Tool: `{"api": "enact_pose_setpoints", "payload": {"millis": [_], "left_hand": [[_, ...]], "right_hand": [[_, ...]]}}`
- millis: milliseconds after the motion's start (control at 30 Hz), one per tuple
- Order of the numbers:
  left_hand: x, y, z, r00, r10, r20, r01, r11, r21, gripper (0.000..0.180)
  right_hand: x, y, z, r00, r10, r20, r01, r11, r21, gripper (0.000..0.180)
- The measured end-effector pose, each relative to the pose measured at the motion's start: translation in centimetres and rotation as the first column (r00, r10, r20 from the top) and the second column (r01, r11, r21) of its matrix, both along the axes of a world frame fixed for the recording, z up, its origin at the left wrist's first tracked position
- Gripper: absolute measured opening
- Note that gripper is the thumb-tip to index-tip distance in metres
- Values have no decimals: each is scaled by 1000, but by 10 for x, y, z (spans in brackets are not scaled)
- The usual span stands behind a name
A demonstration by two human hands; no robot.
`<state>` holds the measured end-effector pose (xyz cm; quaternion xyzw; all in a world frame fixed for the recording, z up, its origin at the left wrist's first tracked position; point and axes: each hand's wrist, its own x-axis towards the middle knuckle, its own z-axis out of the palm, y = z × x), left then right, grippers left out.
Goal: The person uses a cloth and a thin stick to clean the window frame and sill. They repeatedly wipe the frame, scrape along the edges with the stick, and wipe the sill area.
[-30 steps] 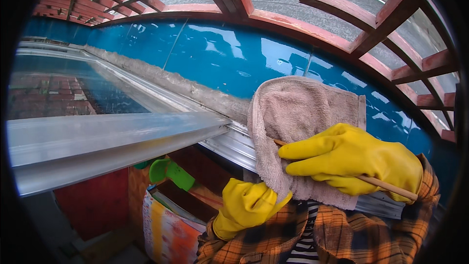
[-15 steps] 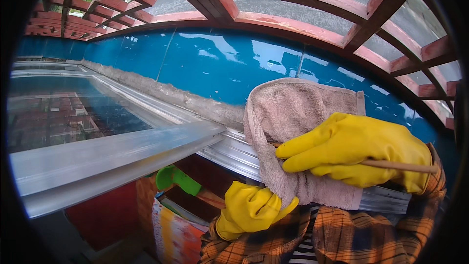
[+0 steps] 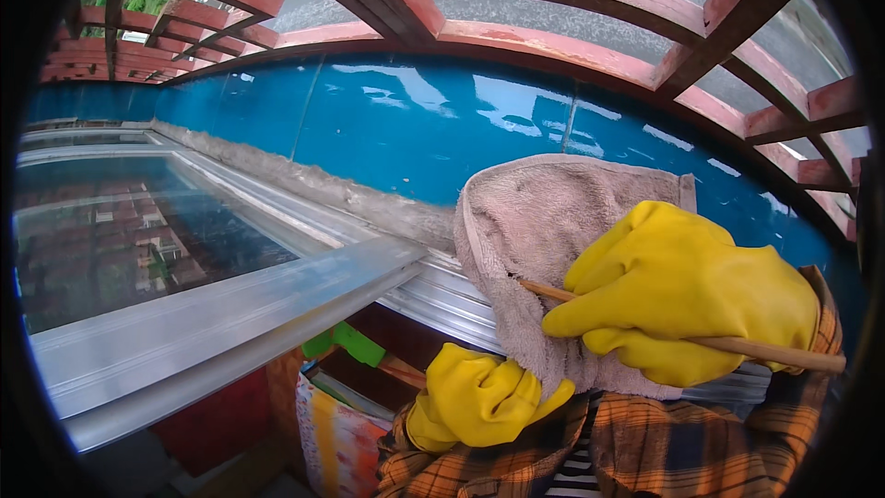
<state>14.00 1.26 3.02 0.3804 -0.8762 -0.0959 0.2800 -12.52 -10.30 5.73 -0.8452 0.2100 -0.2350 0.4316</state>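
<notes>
A dusty-pink terry towel lies over the aluminium window track and covers part of it. My right hand, in a yellow rubber glove, is closed around a thin wooden stick like a chopstick. The stick's narrow tip presses against the towel's fold, and part of its length is hidden under my fingers. At the towel's lower left edge, my gloved left hand has its fingers curled in on the cloth, thumb pointing right.
A sliding window sash with an aluminium frame stands at the left. Beyond the track runs a rough cement edge, then a glossy blue panel and a reddish lattice railing. A bright green plastic thing sits below the sash.
My right hand has shifted slightly and lifted its fingers back along the stick, so more of the tip shows. My left hand stays nearly in place on the towel.
</notes>
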Motion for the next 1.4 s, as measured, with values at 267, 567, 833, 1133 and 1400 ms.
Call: {"api": "enact_pose_setpoints", "payload": {"millis": [267,567,833,1133,1400], "left_hand": [[0,-1,6,940,337,-55,-338,941,-13,54],[-13,-14,12,856,501,-130,-514,852,-99,46],[-25,-5,11,860,510,-10,-508,854,-114,35],[-12,20,-14,986,71,-154,-85,993,-83,33],[-1,20,-4,992,92,-82,-93,996,-15,47]], "right_hand": [[48,-27,-30,991,-66,120,87,981,-174,47],[89,-75,-18,996,-3,91,-48,835,549,33],[114,-79,-10,998,46,53,-54,987,152,35],[39,-33,7,987,160,11,-158,981,-111,32],[53,-20,-37,988,102,112,-85,985,-151,39]]}}
